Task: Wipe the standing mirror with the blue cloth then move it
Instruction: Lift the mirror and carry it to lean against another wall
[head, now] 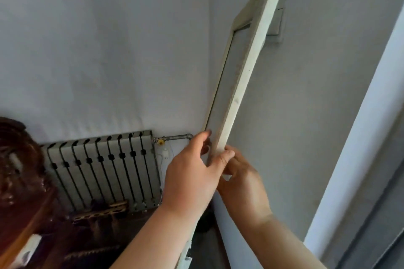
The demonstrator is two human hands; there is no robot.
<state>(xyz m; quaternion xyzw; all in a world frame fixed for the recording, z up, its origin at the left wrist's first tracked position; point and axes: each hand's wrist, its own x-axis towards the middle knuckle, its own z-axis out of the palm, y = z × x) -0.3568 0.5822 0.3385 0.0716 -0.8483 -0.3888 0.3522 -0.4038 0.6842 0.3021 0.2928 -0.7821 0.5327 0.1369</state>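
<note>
The person's left hand (pixel 196 170) and right hand (pixel 242 181) both clasp the near side rail of the white-framed standing mirror (pixel 251 61). The left thumb lies on the edge with fingers curled round the glass side and the right fingers wrap the back, probably to steady the tall frame for moving. The mirror stands tilted in the room corner, edge-on, with a ribbed radiator (pixel 105 170) on the wall to its left and a wall plate (pixel 276 26) partly hidden behind its top. Counted: two hands, one mirror, one radiator, one wall plate, no blue cloth in view.
</note>
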